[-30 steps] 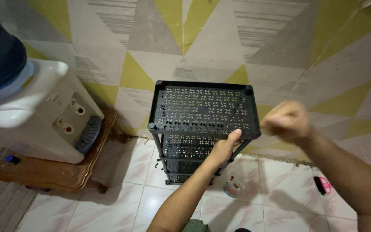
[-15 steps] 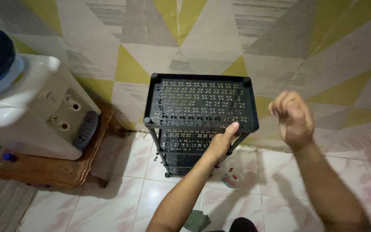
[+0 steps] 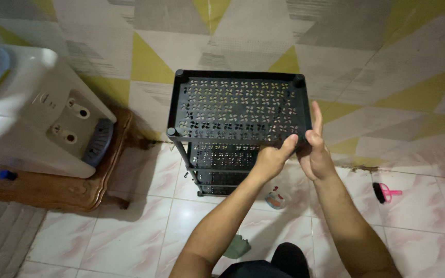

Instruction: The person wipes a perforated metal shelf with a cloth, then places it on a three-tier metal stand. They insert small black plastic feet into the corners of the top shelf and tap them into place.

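The near right corner of a black perforated rack is held in the left hand grip, while the right hand, lowered from a raised fist, is pressed open-fingered beside it.

Two bare forearms enter from the lower edge of the head view. No sleeve, cuff, glove, watch, bracelet or ring shows on either arm. The left hand is uncovered from wrist to fingertips; its nails cannot be made out. The right hand is likewise uncovered, with no band at the wrist. Both forearms are unclothed as far as the frame edge. Between the arms, at the bottom of the frame, a dark garment is partly visible; its type cannot be determined.
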